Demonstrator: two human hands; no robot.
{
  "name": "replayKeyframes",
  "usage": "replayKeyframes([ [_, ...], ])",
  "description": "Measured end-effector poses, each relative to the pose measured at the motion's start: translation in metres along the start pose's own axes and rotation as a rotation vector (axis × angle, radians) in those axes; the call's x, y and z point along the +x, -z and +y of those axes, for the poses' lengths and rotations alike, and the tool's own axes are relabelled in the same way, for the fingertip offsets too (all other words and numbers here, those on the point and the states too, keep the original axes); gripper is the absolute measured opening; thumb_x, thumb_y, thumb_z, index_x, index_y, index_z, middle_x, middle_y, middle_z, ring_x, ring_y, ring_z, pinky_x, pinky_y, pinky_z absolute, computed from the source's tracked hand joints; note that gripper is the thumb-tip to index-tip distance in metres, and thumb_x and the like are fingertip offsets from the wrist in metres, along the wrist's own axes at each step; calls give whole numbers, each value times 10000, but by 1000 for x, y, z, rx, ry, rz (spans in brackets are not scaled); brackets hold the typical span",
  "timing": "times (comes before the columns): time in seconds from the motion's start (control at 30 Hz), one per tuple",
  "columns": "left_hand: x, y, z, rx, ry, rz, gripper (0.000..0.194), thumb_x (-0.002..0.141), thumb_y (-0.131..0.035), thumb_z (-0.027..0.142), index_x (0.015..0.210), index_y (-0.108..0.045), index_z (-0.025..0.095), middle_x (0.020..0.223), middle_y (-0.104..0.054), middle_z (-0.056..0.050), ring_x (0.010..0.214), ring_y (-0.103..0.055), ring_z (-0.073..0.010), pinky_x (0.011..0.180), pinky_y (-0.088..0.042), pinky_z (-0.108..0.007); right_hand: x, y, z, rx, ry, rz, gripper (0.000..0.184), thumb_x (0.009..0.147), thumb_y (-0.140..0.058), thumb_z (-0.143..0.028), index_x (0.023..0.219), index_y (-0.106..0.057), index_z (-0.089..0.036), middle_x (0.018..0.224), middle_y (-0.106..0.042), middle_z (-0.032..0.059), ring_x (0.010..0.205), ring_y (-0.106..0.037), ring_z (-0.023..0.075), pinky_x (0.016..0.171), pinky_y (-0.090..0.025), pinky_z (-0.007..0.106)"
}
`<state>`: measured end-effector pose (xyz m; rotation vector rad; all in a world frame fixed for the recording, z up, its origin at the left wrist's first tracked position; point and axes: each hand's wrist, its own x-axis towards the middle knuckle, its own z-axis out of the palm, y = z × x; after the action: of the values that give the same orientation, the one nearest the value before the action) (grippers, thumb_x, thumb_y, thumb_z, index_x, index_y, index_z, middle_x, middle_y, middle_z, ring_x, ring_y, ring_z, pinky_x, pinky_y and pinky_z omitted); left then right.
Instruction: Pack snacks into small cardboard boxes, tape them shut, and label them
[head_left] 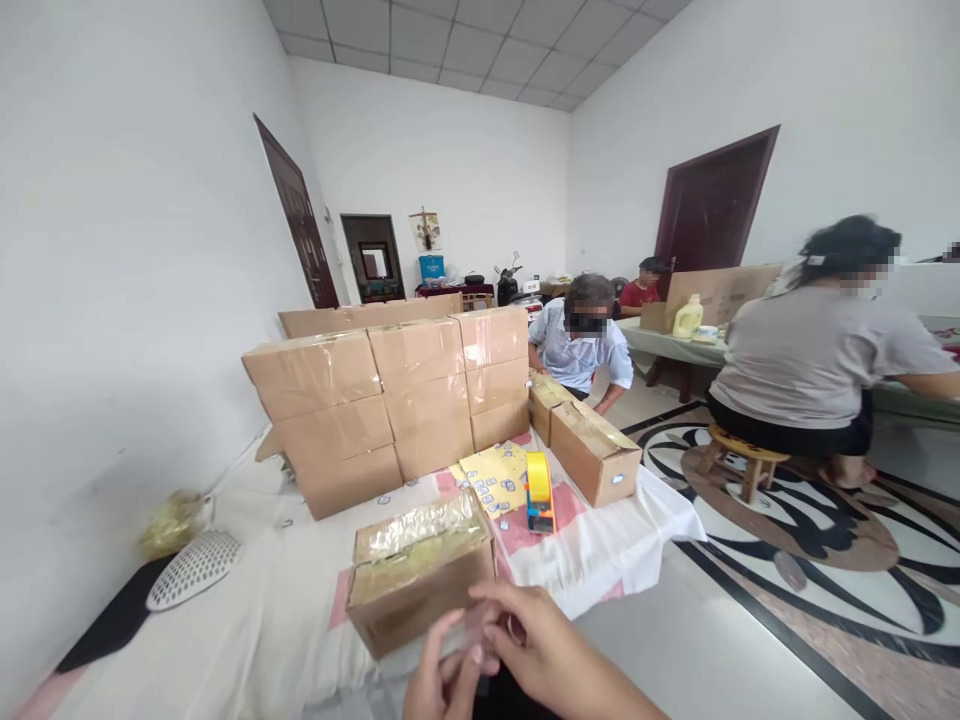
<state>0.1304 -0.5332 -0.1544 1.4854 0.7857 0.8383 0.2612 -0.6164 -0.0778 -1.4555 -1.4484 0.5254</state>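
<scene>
My left hand (444, 672) and my right hand (536, 635) meet at the bottom of the head view, fingers bent and thumbs close together. Pinched between them is a small see-through piece (475, 625) that looks like clear film or tape; its exact kind is not plain. Just beyond my fingers sits a cardboard box (420, 615) with shiny tape across its top. A tape dispenser (538, 492), yellow and orange, stands behind that box to the right, beside a yellow patterned sheet (491, 478).
Stacked cardboard boxes (427, 425) form a wall at the back of the cloth-covered table (225, 640). Two taped boxes (596, 455) line the right edge, near a person (581, 345) in a light shirt. Another person (810, 360) sits on a stool (742, 455). A white perforated object (196, 570) lies left.
</scene>
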Motion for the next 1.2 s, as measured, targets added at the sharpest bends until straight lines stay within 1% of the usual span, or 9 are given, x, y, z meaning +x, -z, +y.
replayKeyframes([
  [0.1, 3, 3, 21, -77, 76, 1, 666, 784, -642, 727, 1201, -593, 210, 727, -772, -43, 582, -707, -224, 731, -608, -364, 6, 13, -11, -212, 150, -19, 542, 982, -458, -148, 1508, -436, -276, 1058, -721, 64, 881, -682, 186, 817, -540, 308],
  [0.2, 8, 13, 34, 17, 111, -36, 639, 808, -659, 673, 1250, -564, 221, 740, -770, -22, 345, -496, -123, 552, -552, -319, 11, 26, -23, -318, 270, 22, 469, 1006, -447, -158, 1463, -466, -264, 1029, -715, 63, 928, -668, 206, 845, -528, 334],
  [0.33, 8, 24, 41, 33, 95, 5, 588, 858, -597, 627, 1253, -526, 197, 803, -780, -51, 326, -391, -79, 416, -376, -239, 34, 47, -43, -107, 266, 222, 383, 996, -494, -172, 1368, -489, -261, 922, -695, 18, 827, -650, 172, 767, -499, 301],
  [0.43, 5, 25, 50, 40, 28, 44, 539, 915, -504, 595, 1272, -502, 190, 876, -785, -65, 354, -405, -77, 416, -350, -237, 75, 56, -51, 7, 220, 107, 481, 949, -559, -179, 1411, -439, -240, 852, -675, -18, 803, -636, 162, 765, -481, 300],
  [0.57, 12, 27, 73, 152, -99, 137, 560, 984, -453, 474, 1477, -384, 218, 927, -794, -44, 675, -689, -158, 688, -532, -291, 143, 40, -35, 43, 138, -128, 534, 894, -586, -143, 1408, -446, -180, 789, -661, -45, 787, -644, 155, 769, -479, 292],
  [0.63, 20, 31, 81, 238, -127, 171, 630, 984, -468, 429, 1556, -305, 219, 904, -795, -35, 837, -735, -192, 812, -543, -324, 168, 26, -19, -61, 93, -240, 590, 858, -586, -80, 1427, -451, -158, 784, -670, -43, 751, -636, 148, 730, -467, 271],
  [0.73, 34, 35, 81, 485, -46, 96, 614, 971, -493, 393, 1552, -381, 228, 829, -785, -32, 822, -746, -227, 805, -532, -322, 190, 13, 2, -290, 109, -333, 630, 833, -574, -24, 1445, -470, -136, 798, -683, -26, 748, -627, 145, 714, -446, 251],
  [0.9, 42, 31, 64, 769, 66, 14, 598, 969, -504, 393, 1540, -408, 240, 874, -786, -66, 811, -741, -264, 738, -499, -294, 194, 8, 10, -458, 143, -365, 631, 859, -568, -35, 1471, -461, -144, 888, -722, 14, 815, -643, 161, 724, -435, 241],
  [1.2, 48, 21, 59, 741, 65, -2, 624, 982, -464, 368, 1571, -318, 222, 900, -774, -47, 866, -728, -284, 712, -433, -307, 184, -11, -8, -943, -7, -245, 571, 915, -555, -148, 1469, -432, -205, 1031, -733, 111, 909, -686, 260, 713, -456, 298],
])
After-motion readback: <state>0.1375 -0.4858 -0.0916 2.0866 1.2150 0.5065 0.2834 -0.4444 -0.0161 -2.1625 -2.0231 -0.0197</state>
